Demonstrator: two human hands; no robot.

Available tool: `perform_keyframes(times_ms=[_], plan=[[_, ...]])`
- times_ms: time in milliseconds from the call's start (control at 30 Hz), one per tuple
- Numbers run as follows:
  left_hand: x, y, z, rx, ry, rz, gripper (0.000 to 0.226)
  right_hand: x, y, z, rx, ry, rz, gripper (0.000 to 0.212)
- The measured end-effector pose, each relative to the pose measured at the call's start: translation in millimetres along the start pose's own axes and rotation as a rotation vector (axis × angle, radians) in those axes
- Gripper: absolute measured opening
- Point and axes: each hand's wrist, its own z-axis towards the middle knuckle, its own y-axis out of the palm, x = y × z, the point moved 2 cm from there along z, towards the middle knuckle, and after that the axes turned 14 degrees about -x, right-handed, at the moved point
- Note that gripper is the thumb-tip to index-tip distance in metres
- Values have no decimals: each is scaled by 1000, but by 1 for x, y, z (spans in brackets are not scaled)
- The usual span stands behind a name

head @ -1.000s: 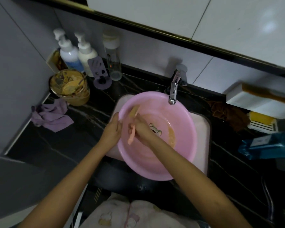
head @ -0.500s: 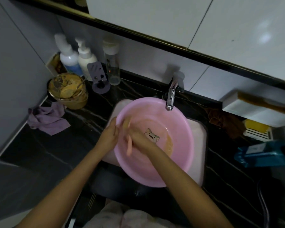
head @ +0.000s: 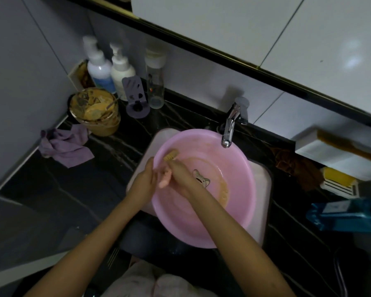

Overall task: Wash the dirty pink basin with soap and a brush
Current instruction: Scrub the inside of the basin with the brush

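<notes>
**Scrubbing on the left wall, grime waiting on the right**

Pink basin (head: 204, 224) sits tilted in the white sink (head: 265, 189) under the faucet (head: 228, 131), with a cat print on its floor and a brown smear (head: 224, 192) along its right inner wall. The right hand (head: 181, 177) has its fingers clamped round the handle of the brush (head: 170, 156), whose bristles press on the upper left wall just below the rim. The left hand (head: 142, 184) grips the left rim with its fingers closed on the edge, steadying it.

To scrub well, the left hand should probably hold firm so the basin does not rock in the sink. Short, overlapping strokes ought to work round towards the smear, which looks untouched. I see no suds, so more soap may help.

Compared with half a second ago, the brush is sharp rather than blurred and its head lies higher on the wall, closer to the rim. The left hand keeps its place, and the smear looks unchanged. A purple cloth (head: 65, 146) lies on the dark tabletop (head: 107, 172) well to the left.
</notes>
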Motion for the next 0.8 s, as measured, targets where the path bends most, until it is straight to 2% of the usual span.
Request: perform_keyframes(times_ms=[33,100,167,200,267,333,400,467,533,567,667,700,733,767,800], plan=[[-4,-2,1,-1,-9,33,55,-5,2,-2,52,50,113,23],[-7,-3,2,-30,-37,76,53,-33,-23,1,236,25,315,24],[-6,-2,3,-46,-44,83,50,-57,-56,19,469,-71,521,25],[-3,-2,3,-45,-41,89,50,-66,-58,22,506,-112,536,25],[-1,-4,2,-51,-25,109,54,-67,-43,27,407,-30,466,27],[0,-5,2,-54,-4,80,62,-52,-10,24,197,153,227,27],[-3,-7,1,-35,-11,47,72,-38,8,18,76,231,-37,27],[-6,-6,-1,-40,-40,66,77,-43,-7,16,207,189,-97,23],[-2,-7,-3,-50,-42,92,78,-54,-42,26,447,68,42,21],[-2,-6,-2,-55,-44,99,78,-59,-46,30,498,38,106,20],[2,-4,1,-55,-53,131,67,-40,-11,41,395,177,74,19],[3,-4,1,-39,-45,132,60,-35,0,40,465,247,24,21],[1,-5,1,-21,-27,100,55,-28,9,41,428,246,21,25],[-1,-6,1,-9,-2,54,57,-33,-1,36,431,190,-134,27],[-3,-6,0,-8,12,30,66,-27,-9,45,388,60,-70,31]])
